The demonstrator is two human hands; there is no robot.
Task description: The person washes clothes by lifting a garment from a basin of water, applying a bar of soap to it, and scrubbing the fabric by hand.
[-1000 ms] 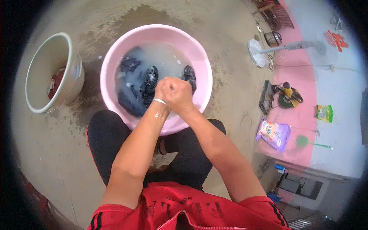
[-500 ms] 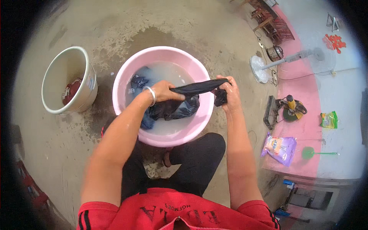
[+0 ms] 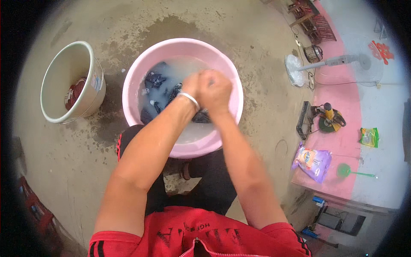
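Observation:
A round pink basin (image 3: pixel 192 150) with cloudy water stands in front of my knees. My left hand (image 3: pixel 192 88), with a white bangle at the wrist, and my right hand (image 3: pixel 217 91) are pressed together above its right part. Both are closed around a black cloth (image 3: pixel 201 116), mostly hidden by the fingers, with a dark part showing below the wrists. Motion smears the fingers somewhat. Dark blue clothing (image 3: pixel 155 80) soaks in the water at the basin's left side.
Left of the basin stands a pale bucket (image 3: pixel 97 92) holding a dark red cloth (image 3: pixel 77 92). Along the right wall are a standing fan (image 3: pixel 325 63), a yellow-and-black power tool (image 3: pixel 329 118), a purple bag (image 3: pixel 314 162) and a green swatter (image 3: pixel 344 170). The concrete floor has wet patches.
My right hand has moved left from beyond the basin's rim to meet my left hand over the water. The black cloth, stretched between them before, is now bunched in both hands.

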